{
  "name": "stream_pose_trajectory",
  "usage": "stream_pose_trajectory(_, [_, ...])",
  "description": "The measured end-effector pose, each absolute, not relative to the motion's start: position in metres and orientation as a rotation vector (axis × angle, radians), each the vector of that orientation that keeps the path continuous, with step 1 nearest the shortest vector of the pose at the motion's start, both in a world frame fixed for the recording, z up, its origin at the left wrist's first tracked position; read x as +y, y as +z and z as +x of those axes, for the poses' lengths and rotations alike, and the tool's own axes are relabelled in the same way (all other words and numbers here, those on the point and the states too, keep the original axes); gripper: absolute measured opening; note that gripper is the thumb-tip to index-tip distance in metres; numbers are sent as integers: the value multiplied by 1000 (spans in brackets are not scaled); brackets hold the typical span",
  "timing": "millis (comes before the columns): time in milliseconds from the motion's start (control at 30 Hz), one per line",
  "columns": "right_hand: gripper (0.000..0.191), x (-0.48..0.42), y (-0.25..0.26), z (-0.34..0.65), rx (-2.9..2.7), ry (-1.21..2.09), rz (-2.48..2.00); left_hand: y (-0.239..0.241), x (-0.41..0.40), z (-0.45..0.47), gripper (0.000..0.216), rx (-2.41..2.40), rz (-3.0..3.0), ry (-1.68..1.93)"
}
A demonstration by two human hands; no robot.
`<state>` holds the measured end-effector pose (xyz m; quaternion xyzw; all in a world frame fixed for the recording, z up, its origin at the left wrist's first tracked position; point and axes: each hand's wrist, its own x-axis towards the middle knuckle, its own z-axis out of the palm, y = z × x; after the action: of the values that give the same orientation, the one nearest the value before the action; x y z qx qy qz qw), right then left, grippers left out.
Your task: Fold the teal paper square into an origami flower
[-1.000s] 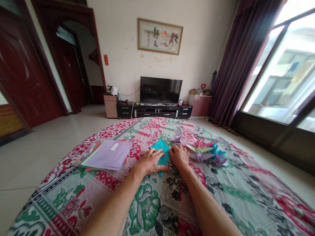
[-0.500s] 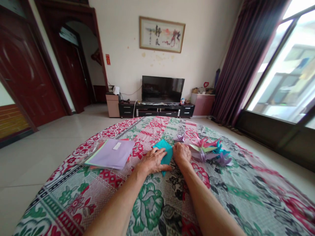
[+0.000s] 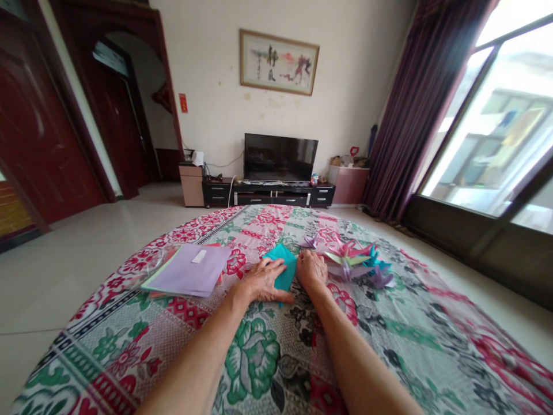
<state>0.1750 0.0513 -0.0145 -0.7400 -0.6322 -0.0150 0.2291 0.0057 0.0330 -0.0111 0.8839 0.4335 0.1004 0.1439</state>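
A folded piece of teal origami paper (image 3: 286, 275) lies on the tablecloth, its point toward me. Across its left part my left hand (image 3: 262, 280) rests flat, fingers spread and thumb stretched along the near side. My right hand (image 3: 313, 268) is curled closed at the paper's right edge; its fingertips are hidden, so what they grip cannot be seen. Just beyond that hand sits a purple paper crane (image 3: 309, 241). Several more folded paper cranes (image 3: 346, 260) in pink, green, purple and blue are grouped to its right.
Left of my hands lies a stack of coloured paper sheets (image 3: 186, 271), purple on top with a white label, beside clear plastic wrapping (image 3: 152, 260). The round table has a floral tablecloth (image 3: 254, 357). A television (image 3: 280, 157) stands on a low cabinet beyond.
The whole view has shifted slightly, so everything appears a little farther left. Both hands keep nearly the same places on and beside the teal paper.
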Motion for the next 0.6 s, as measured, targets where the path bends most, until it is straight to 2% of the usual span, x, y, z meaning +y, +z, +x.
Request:
stream_pose_trajectory(67, [31,45,-13,178,-1773,14,-1991,-12,34,5,101,1241,2542,288])
stream_pose_trajectory(233, [70,31,-11,192,-2012,245,-1816,-13,34,5,100,1247,2527,257])
stream_pose_trajectory(300, [79,30,-11,197,-2071,276,-1772,-13,34,5,102,1251,2519,250])
stream_pose_trajectory(600, [50,40,-6,198,-2080,238,-1870,-4,27,4,120,1238,2478,152])
